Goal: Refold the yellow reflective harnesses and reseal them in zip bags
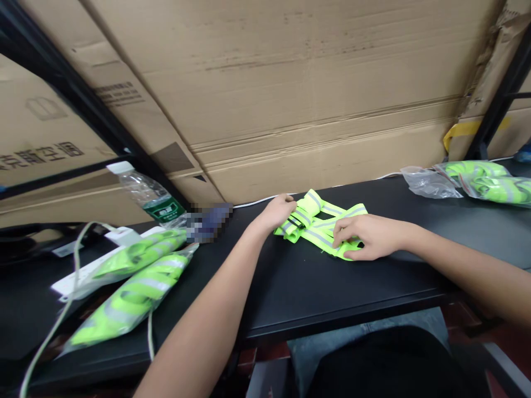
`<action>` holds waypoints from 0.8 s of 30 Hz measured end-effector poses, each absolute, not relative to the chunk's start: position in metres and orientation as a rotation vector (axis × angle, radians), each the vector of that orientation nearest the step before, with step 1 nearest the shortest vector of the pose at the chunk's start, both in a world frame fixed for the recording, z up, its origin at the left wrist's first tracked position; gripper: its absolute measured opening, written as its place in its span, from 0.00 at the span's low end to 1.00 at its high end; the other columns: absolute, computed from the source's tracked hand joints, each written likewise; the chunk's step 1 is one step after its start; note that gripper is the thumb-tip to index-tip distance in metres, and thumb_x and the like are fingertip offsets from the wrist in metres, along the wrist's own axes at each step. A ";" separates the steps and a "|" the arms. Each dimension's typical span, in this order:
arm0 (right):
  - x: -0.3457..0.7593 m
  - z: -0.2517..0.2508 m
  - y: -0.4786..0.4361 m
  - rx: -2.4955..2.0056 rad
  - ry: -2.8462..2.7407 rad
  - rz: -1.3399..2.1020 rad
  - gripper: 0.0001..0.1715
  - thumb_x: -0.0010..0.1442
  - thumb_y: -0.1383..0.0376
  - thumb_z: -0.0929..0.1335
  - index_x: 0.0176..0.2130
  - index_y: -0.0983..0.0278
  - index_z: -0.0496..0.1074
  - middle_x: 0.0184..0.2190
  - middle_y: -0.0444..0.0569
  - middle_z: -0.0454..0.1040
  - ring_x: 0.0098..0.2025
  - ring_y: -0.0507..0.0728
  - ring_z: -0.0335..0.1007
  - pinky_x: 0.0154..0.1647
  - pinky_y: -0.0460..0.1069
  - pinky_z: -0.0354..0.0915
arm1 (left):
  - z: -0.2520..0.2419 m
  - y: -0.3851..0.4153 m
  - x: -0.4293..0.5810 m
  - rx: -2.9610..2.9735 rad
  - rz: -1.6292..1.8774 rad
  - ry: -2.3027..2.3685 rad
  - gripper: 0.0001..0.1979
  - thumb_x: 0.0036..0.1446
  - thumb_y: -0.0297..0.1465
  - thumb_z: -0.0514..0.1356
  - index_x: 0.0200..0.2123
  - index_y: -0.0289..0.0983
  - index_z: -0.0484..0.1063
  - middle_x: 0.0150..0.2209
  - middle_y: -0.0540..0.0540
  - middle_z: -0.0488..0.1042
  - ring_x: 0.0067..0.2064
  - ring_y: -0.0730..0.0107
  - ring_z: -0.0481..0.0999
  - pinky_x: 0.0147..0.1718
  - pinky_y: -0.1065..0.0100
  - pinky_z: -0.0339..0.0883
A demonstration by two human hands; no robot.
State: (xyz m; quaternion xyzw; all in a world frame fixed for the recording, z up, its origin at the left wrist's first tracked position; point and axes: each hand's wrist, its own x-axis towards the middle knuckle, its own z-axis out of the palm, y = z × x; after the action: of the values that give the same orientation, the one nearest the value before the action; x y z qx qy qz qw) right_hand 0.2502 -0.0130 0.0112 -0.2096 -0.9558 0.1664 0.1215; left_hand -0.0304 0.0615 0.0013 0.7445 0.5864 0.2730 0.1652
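A fluorescent yellow-green reflective vest [323, 224] made of straps with silver stripes lies partly folded on the black table. My left hand [280, 213] is closed on its bunched left end, beside a small black buckle [295, 222]; some of its fingertips are hidden by the straps. At the vest's right end, my right hand [369, 235] rests with bent fingers and the thumb apart, fingertips touching the straps. It does not visibly grip them.
Bagged reflective vests [128, 298] lie at left by a white power strip [78, 276], a cable [77, 265] and a plastic bottle [145, 190]. More bagged vests [493, 182] and a clear bag [429, 182] sit at right. Cardboard [311, 99] stands behind the black table [286, 293].
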 end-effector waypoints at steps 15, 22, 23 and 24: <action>0.294 0.005 0.035 -1.243 -2.637 -0.040 0.21 0.64 0.52 0.66 0.28 0.62 0.76 0.31 0.55 0.77 0.38 0.63 0.74 0.42 0.57 0.65 | 0.022 0.026 0.002 2.589 0.376 1.180 0.18 0.65 0.37 0.50 0.45 0.42 0.79 0.47 0.45 0.78 0.49 0.59 0.76 0.52 0.59 0.68; 0.295 0.003 0.044 -1.342 -2.418 -0.033 0.20 0.69 0.59 0.60 0.35 0.64 0.76 0.45 0.59 0.78 0.51 0.67 0.70 0.55 0.61 0.60 | 0.020 0.027 0.005 2.767 0.445 1.176 0.21 0.57 0.36 0.59 0.54 0.40 0.75 0.54 0.40 0.72 0.58 0.51 0.68 0.60 0.52 0.60; 0.289 0.004 0.039 -1.346 -2.400 0.005 0.23 0.71 0.57 0.57 0.36 0.64 0.75 0.43 0.58 0.78 0.48 0.65 0.72 0.51 0.60 0.62 | 0.017 0.030 0.003 2.765 0.433 1.192 0.23 0.57 0.38 0.61 0.56 0.40 0.73 0.56 0.39 0.71 0.59 0.50 0.67 0.61 0.52 0.58; 0.282 0.005 0.035 -1.351 -2.387 0.053 0.27 0.72 0.54 0.55 0.37 0.63 0.75 0.40 0.56 0.78 0.44 0.63 0.73 0.46 0.58 0.64 | 0.014 0.032 0.002 2.743 0.409 1.207 0.25 0.56 0.39 0.61 0.57 0.40 0.72 0.57 0.39 0.71 0.60 0.50 0.67 0.61 0.52 0.59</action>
State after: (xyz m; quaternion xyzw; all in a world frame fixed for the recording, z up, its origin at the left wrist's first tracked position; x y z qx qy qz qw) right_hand 0.2817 0.0349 0.0048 -0.4828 -0.8529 0.0191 0.1977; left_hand 0.0019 0.0323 0.0137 0.9053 0.3985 0.1351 0.0583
